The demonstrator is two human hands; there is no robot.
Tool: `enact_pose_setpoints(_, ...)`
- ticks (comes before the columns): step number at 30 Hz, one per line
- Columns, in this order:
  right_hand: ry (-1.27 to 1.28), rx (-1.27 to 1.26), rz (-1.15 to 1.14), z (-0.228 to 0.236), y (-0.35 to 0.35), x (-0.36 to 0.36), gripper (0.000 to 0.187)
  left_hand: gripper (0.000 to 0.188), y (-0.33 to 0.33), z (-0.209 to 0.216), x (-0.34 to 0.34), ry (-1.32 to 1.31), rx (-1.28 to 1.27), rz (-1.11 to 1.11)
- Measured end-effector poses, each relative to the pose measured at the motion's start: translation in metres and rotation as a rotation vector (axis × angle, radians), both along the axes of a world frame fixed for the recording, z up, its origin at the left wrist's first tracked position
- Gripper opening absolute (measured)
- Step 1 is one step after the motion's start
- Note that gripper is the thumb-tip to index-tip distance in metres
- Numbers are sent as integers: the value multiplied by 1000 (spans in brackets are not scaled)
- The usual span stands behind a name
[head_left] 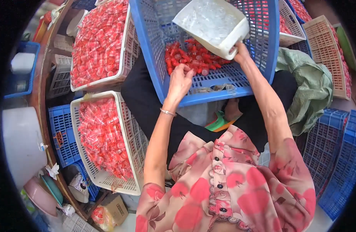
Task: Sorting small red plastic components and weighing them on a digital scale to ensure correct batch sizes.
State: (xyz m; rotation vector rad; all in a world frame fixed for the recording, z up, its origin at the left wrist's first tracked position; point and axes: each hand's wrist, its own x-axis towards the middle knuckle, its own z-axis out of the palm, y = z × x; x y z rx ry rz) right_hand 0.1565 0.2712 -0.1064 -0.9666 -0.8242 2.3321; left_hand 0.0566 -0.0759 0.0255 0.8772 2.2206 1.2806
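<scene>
A blue plastic crate (209, 101) stands tilted between my knees, with a heap of small red plastic pieces (197, 58) inside. My left hand (180, 83) reaches over the crate's near left part, its fingers bent and drawn together at the edge of the heap. What the fingertips hold, if anything, is too small to make out. By its handle, my right hand (243, 56) grips a white plastic scoop (236, 36), like a cut-open jug. The scoop hangs tilted above the heap, full of small clear plastic pieces (211, 21).
Two white crates (74, 116) of red, clear-topped pieces stand at my left. More crates (328, 50) with red pieces are at the far right, beside a green woven sack (307, 83). Blue crates (340, 154) stand at the right; a cardboard box (115, 208) sits low left.
</scene>
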Motion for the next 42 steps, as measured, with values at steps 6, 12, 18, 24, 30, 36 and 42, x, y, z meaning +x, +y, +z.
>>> enact_pose_setpoints(6, -70, 20, -41, -24, -41, -59, 23, 28, 63, -69, -74, 36, -101, 126)
enact_pose_setpoints(12, -57, 54, -73, -6, 16, -64, 22, 50, 131, -61, -106, -551, 228, 571)
enact_pose_setpoints(18, -84, -41, -18, 24, -26, -95, 23, 65, 120, -38, -122, -673, 567, 565)
enact_pose_setpoints(24, 0, 131, -64, 2, -8, -95, 34, 58, 182, -44, -115, -556, 379, 221)
enact_pose_setpoints(30, -433, 572, 408, 16, -28, -58, 53, 50, 179, -80, -130, -413, 214, 152)
enact_pose_setpoints(36, -678, 966, 894, -13, -34, 2, 52, 45, 188, -79, -100, -464, 153, 95)
enact_pose_setpoints(42, -823, 1456, 975, -14, -58, 4, 52, 37, 164, -73, -91, -852, 312, 122)
